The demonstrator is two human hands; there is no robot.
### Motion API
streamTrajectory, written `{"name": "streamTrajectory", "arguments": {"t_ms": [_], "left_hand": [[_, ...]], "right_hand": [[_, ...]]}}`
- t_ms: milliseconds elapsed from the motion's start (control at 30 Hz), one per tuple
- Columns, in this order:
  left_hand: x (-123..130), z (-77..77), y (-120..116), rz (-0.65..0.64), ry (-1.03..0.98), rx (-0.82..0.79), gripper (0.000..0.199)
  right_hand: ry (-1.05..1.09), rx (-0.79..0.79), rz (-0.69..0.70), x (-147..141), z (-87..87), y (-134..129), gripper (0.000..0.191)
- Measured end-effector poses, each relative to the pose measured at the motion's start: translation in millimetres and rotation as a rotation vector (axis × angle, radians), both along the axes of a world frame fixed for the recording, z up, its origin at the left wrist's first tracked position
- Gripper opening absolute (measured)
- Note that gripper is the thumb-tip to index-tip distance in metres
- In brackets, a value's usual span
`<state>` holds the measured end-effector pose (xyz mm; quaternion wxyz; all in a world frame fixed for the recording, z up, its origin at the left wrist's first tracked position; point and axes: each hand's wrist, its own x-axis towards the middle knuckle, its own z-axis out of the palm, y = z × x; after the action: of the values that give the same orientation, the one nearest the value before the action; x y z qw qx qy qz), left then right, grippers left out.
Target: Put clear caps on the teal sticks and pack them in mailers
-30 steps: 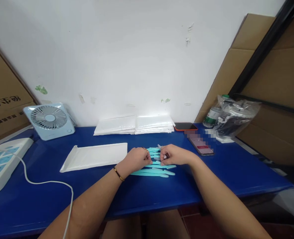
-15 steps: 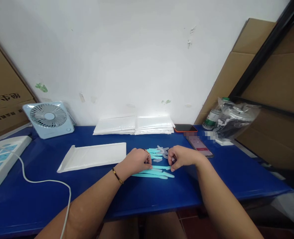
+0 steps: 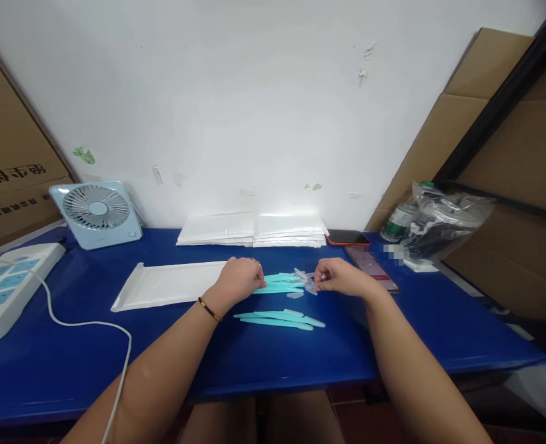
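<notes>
My left hand (image 3: 244, 276) is closed, its fingertips pinching at the left end of a bunch of turquoise eyebrow razors (image 3: 282, 285). My right hand (image 3: 335, 276) has thumb and fingers pinched together at a small heap of clear plastic caps (image 3: 310, 287), to the right of the bunch. What lies inside that pinch is mostly hidden, but a cap seems to be between the fingers. Closer to the table's front edge lie several capped eyebrow razors (image 3: 275, 322), side by side and touched by neither hand.
A white padded envelope (image 3: 166, 285) lies left of my left hand. Stacked white envelopes (image 3: 217, 228) rest against the wall. Two phones (image 3: 347, 237) are at the back right, near a bottle (image 3: 397, 223) and plastic bag (image 3: 444, 225). A fan (image 3: 98, 213), power strip (image 3: 12, 287) and cable (image 3: 88, 323) occupy the left.
My left hand has moved up and left from the near row to the bunch, leaving a razor behind in the row. My right hand has gone up from that razor's tip to the caps.
</notes>
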<state>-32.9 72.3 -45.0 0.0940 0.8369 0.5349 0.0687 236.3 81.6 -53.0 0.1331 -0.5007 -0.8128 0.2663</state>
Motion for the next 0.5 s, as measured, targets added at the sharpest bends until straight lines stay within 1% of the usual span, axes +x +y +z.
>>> {"name": "streamTrajectory", "arguments": {"t_ms": [33, 100, 133, 200, 267, 300, 333, 400, 500], "left_hand": [[-2, 0.5, 1, 0.013, -0.008, -0.002, 0.012], [-4, 2.6, 0, 0.0, -0.05, -0.005, 0.02], [-3, 4.0, -3, -0.035, -0.077, -0.016, 0.025], [0, 6.3, -10, -0.151, -0.113, -0.083, 0.032], [5, 6.5, -19, -0.261, -0.102, -0.178, 0.029], [8, 5.6, -22, -0.285, -0.085, -0.219, 0.025], [10, 4.0, -24, -0.285, -0.071, -0.249, 0.022], [14, -0.3, -25, -0.245, -0.063, -0.281, 0.018], [16, -6.2, -22, -0.168, -0.092, -0.257, 0.018]], "right_hand": [[0.004, 0.016, -0.032, 1, -0.8, 1, 0.021], [0.018, 0.049, -0.072, 2, -1.1, 2, 0.024], [0.023, 0.062, -0.076, 2, -0.6, 2, 0.025], [0.03, 0.072, -0.052, 1, 1.7, 0, 0.024], [0.044, 0.05, -0.008, -1, 4.8, -2, 0.022], [0.052, 0.034, 0.013, -3, 6.2, -4, 0.022], [0.061, 0.018, 0.037, -4, 7.3, -5, 0.022], [0.076, -0.014, 0.092, -10, 8.3, -8, 0.025], [0.081, -0.084, 0.181, -19, 6.7, -12, 0.03]]}}
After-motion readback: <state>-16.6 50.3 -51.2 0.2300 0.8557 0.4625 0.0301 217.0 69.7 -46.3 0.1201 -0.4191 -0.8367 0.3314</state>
